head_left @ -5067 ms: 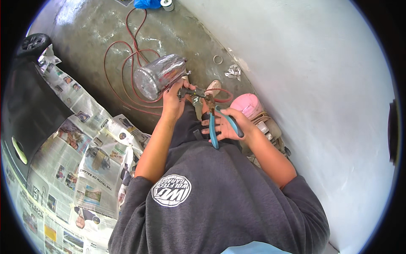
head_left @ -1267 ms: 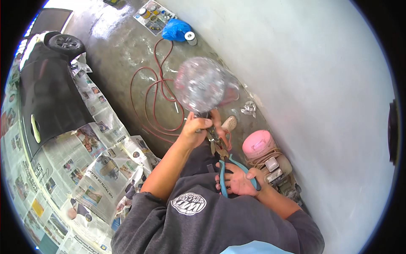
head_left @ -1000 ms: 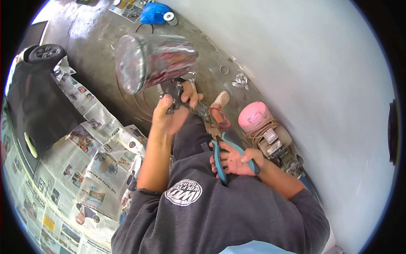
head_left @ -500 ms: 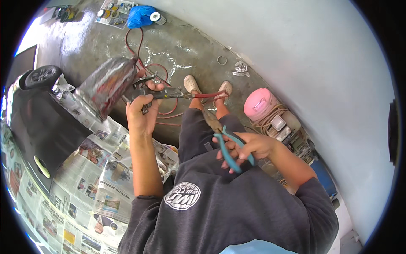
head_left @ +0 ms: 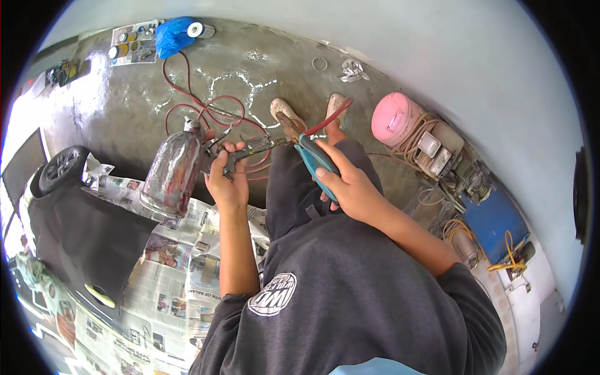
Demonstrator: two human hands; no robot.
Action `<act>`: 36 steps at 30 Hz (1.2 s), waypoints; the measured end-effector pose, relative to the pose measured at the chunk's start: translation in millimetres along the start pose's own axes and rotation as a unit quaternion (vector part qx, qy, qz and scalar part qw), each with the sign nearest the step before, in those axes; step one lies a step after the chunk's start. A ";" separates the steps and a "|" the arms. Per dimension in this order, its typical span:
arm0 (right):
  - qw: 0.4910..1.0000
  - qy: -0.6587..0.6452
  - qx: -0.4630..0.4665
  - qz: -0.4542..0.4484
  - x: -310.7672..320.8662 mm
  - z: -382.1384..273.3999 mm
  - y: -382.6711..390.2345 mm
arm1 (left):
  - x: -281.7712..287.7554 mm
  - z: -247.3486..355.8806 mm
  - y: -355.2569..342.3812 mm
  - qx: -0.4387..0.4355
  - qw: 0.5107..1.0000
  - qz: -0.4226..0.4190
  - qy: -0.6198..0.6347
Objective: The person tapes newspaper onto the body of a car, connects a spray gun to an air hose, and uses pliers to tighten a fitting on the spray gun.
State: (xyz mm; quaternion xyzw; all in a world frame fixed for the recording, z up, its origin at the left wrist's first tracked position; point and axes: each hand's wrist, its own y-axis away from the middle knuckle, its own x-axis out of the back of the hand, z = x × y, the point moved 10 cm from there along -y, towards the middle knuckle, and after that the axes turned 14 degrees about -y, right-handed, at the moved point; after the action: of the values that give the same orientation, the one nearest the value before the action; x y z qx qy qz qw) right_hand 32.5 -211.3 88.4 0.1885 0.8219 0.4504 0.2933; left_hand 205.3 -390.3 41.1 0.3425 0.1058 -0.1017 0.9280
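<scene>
My left hand is wrapped round the handle of a paint spray gun, whose paint-smeared cup hangs to the left. From the end of the handle a red air hose runs up to the right. My right hand is closed round the teal grips of a pair of pliers. The rusty jaws of the pliers lie at the metal fitting where hose and gun meet. Whether the jaws grip the fitting or only touch it I cannot tell.
Newspaper covers the car at left, beside a dark panel. The hose lies in loops on the concrete floor. To the right stand a pink bucket and an air compressor. A blue plastic bag sits near the wall.
The pliers have moved up and left from over my lap to the hose fitting, and their handles have closed together. The spray gun has shifted down and right, its cup now hanging more upright.
</scene>
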 end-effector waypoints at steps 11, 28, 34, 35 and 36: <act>0.999 -0.014 -0.001 0.047 -16.0 -4.4 -22.5 | 14.9 9.6 -24.8 0.022 0.995 -0.031 -0.087; 0.993 -0.025 -0.112 -0.006 -33.0 23.0 -37.5 | 23.7 25.1 -40.4 0.033 0.989 -0.038 -0.139; 0.997 -0.030 -0.071 0.001 -30.4 11.1 -41.7 | 16.5 21.7 -41.9 0.055 0.991 -0.049 -0.113; 0.990 0.025 -0.133 -0.036 -34.4 20.9 -38.8 | 14.0 22.3 -42.2 0.052 0.989 -0.056 -0.126; 0.992 -0.022 -0.123 -0.014 -30.1 21.4 -38.8 | 12.3 23.8 -42.2 0.048 0.987 -0.064 -0.138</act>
State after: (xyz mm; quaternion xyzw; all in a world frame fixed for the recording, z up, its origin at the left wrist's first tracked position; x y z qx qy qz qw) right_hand 67.4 -235.3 55.7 0.1491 0.7564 0.5397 0.3381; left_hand 209.0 -438.8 29.6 0.3622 -0.0072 -0.2120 0.9076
